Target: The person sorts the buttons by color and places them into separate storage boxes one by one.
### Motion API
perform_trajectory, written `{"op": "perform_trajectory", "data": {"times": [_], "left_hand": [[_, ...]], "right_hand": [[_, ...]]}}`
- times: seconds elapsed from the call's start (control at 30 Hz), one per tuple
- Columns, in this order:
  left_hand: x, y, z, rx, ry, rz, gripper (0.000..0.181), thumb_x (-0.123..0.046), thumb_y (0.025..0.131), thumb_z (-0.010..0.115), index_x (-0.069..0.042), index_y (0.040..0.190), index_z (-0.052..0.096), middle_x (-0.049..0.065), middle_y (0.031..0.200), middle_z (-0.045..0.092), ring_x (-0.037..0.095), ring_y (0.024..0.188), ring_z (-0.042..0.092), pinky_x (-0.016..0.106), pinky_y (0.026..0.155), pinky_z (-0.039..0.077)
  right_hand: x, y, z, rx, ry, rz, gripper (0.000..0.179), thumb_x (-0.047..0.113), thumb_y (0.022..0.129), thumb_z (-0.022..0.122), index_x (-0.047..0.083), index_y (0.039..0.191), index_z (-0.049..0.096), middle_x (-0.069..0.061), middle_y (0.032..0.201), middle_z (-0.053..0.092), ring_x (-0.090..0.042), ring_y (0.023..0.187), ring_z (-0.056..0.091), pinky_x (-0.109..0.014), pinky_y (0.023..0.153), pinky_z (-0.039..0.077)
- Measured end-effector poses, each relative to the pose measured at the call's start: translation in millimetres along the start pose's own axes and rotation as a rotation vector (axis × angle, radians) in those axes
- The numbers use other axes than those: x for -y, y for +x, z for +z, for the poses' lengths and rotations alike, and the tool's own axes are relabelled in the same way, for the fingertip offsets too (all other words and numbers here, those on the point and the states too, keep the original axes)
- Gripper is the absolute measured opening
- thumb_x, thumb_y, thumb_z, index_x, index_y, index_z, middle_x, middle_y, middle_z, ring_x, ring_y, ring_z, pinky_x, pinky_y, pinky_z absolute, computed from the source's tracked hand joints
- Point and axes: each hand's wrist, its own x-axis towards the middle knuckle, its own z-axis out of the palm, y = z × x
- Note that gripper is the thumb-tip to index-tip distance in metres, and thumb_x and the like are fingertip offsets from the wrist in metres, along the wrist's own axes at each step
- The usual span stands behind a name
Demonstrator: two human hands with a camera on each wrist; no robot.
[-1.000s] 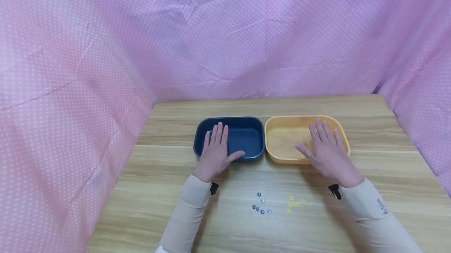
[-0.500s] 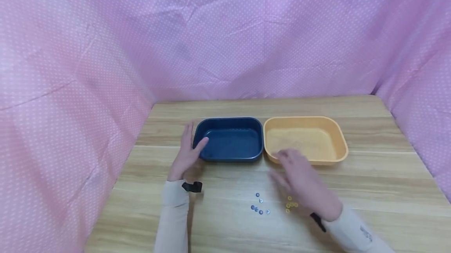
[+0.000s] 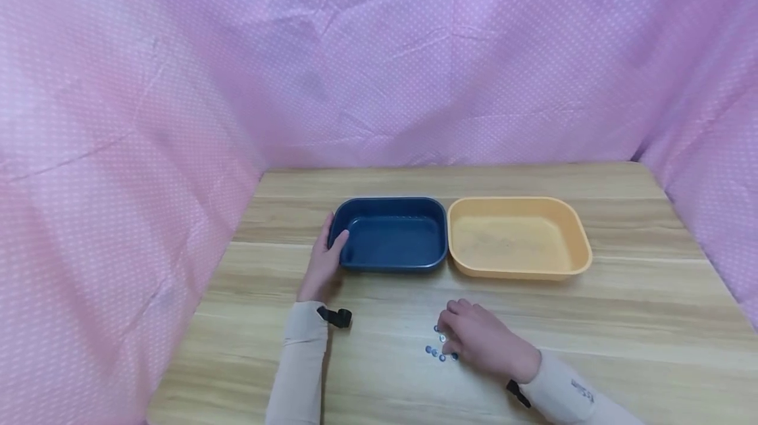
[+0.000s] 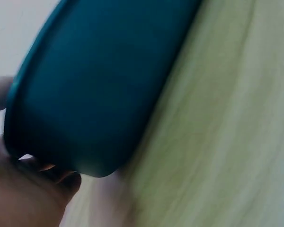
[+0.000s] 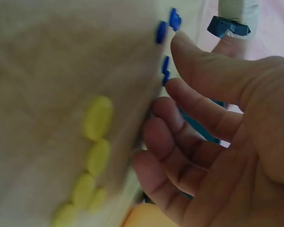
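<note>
My left hand (image 3: 322, 266) grips the left end of a dark blue tray (image 3: 391, 268), thumb over the rim and fingers along the outside. The left wrist view shows the tray's side wall (image 4: 99, 85) close up. Over the table, my right hand (image 3: 488, 344) is beside several small blue discs (image 3: 429, 349), its fingers loosely bent. Thumb and forefinger are apart in the right wrist view, near the blue discs (image 5: 162, 32), with nothing held between them. Several small yellow discs (image 5: 98, 118) lie beside that hand; in the head view it hides them.
A light orange tray (image 3: 521, 274) stands right against the blue one. Both are on a wood-grain table (image 3: 379, 372). Pink dotted cloth (image 3: 414, 83) hangs behind the table and along its sides.
My left hand has moved from over the blue tray to its left end and taken hold there. My right hand has come from the orange tray down and left to the blue discs.
</note>
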Motion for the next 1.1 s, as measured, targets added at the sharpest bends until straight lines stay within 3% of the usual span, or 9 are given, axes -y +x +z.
{"op": "perform_trajectory", "data": {"times": [0.1, 0.23, 0.47, 0.8, 1.1], "left_hand": [[1.1, 1.3, 3.7, -0.058, 0.008, 0.037, 0.061, -0.033, 0.101, 0.051, -0.019, 0.155, 0.026, -0.002, 0.159, 0.023, 0.018, 0.146, 0.017, 0.040, 0.118, 0.013], [2.4, 1.1, 8.1, -0.100, -0.061, 0.033, 0.056, -0.014, 0.102, 0.048, -0.015, 0.154, 0.028, 0.000, 0.158, 0.026, 0.019, 0.146, 0.017, 0.038, 0.118, 0.014], [2.9, 1.1, 14.3, -0.123, -0.190, -0.010, 0.070, 0.009, 0.090, 0.037, -0.016, 0.154, 0.029, -0.001, 0.158, 0.025, 0.016, 0.146, 0.014, 0.036, 0.118, 0.010], [1.3, -1.0, 18.9, -0.173, -0.208, -0.021, 0.072, 0.012, 0.086, 0.032, -0.013, 0.154, 0.029, -0.003, 0.157, 0.028, 0.011, 0.144, 0.016, 0.032, 0.117, 0.012], [0.2, -0.4, 17.5, -0.155, -0.211, -0.029, 0.072, 0.011, 0.087, 0.033, -0.015, 0.154, 0.029, -0.004, 0.157, 0.027, 0.012, 0.145, 0.016, 0.034, 0.118, 0.012]], "right_hand": [[-0.9, 0.7, 4.4, -0.008, -0.003, 0.006, 0.015, 0.023, 0.082, 0.077, 0.017, 0.092, 0.068, 0.012, 0.091, 0.054, -0.010, 0.085, 0.047, -0.033, 0.074, 0.044], [-2.4, 2.5, 6.9, 0.002, -0.012, 0.011, 0.011, 0.022, 0.083, 0.076, 0.019, 0.090, 0.068, 0.014, 0.088, 0.052, -0.009, 0.082, 0.047, -0.032, 0.073, 0.044], [-4.2, 4.7, 8.2, -0.024, -0.006, -0.015, 0.007, 0.018, 0.082, 0.076, 0.021, 0.084, 0.069, 0.015, 0.083, 0.053, -0.007, 0.078, 0.049, -0.030, 0.068, 0.043], [-3.7, 7.2, 9.0, 0.003, 0.018, 0.014, 0.016, 0.017, 0.082, 0.076, 0.020, 0.076, 0.062, 0.016, 0.076, 0.048, -0.006, 0.073, 0.045, -0.031, 0.067, 0.042], [-5.0, 6.0, 7.1, -0.009, -0.049, -0.013, 0.018, 0.019, 0.086, 0.072, 0.021, 0.074, 0.058, 0.015, 0.074, 0.044, -0.007, 0.072, 0.042, -0.030, 0.067, 0.040]]}}
